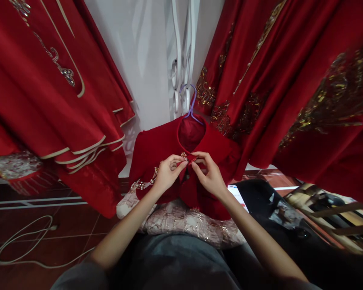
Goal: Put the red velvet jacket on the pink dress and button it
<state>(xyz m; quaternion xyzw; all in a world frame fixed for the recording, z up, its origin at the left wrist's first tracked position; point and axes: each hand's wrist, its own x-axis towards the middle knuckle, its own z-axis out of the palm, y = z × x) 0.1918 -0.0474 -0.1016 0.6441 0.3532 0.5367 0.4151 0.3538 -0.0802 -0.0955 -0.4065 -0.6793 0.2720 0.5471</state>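
A red jacket (157, 149) hangs in front of me on a purple hanger (192, 105) hooked to a white metal grille (181, 56). My left hand (166, 174) pinches the jacket's front edge just under the collar, beside a small beaded clasp (184, 155). My right hand (208, 172) pinches the opposite edge at the same spot, fingertips almost touching the left hand's. Both hands are closed on the fabric. Below the jacket, a pale pink brocade skirt (181, 221) spills over my lap.
Red embroidered gowns hang close on the left (48, 88) and right (290, 88). A white cable (24, 233) loops over the red tiled floor at the lower left. Dark fabric and a wooden frame (329, 213) lie at the right.
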